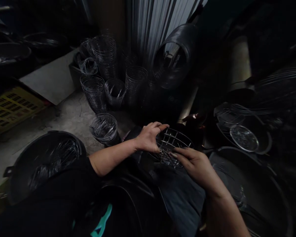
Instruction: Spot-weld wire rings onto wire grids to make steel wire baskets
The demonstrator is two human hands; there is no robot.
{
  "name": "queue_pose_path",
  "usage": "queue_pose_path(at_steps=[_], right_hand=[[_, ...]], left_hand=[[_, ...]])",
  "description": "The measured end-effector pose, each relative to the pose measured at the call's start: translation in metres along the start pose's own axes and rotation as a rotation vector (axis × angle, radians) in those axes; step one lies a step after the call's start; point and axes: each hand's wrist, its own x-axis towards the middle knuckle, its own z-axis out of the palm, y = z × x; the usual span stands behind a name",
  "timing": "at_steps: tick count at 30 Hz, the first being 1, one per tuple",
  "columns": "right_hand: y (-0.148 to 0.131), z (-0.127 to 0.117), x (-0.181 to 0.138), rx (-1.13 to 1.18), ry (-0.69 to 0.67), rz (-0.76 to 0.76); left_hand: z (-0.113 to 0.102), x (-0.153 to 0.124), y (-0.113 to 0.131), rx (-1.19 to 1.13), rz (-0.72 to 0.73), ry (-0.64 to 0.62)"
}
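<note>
In front of me, above my lap, is a round metal wire grid [172, 143] with crossing rods inside a thin ring. My left hand [149, 136] grips its left side, with the thumb on the near edge and the fingers over the far edge. At the grid's near right side, my right hand [193, 162] has thumb and fingertips pinched together against the wires. Whatever lies between those fingertips is too dark and small to make out. Dark cloth [181, 194] covers my lap beneath the grid.
Stacks of wire rings [92, 92] stand ahead on the concrete floor, near a cup-shaped wire holder [103, 130] containing short rods. A black tub [51, 138] is at left, another basin [256, 184] at right. A yellow crate [12, 107] and a large drum [174, 54] lie farther off.
</note>
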Motion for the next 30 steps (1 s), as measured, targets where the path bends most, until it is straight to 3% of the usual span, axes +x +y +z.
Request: queue_pose_path(at_steps=[3, 6, 14, 23, 30], right_hand=[[0.004, 0.008, -0.001, -0.393, 0.073, -0.117], [0.005, 0.013, -0.003, -0.538, 0.169, -0.220], [0.029, -0.002, 0.012, -0.359, 0.387, -0.373], [0.045, -0.029, 0.046, -0.260, 0.338, -0.250], [0.049, -0.033, 0.054, -0.246, 0.353, -0.236]], left_hand=[[-0.002, 0.001, 0.002, 0.005, -0.032, 0.033], [-0.004, 0.006, 0.001, -0.049, -0.039, 0.035], [0.001, 0.036, -0.001, -0.161, -0.013, 0.074], [0.006, 0.074, -0.008, -0.283, -0.011, 0.139], [0.013, 0.084, -0.016, -0.332, -0.080, 0.124]])
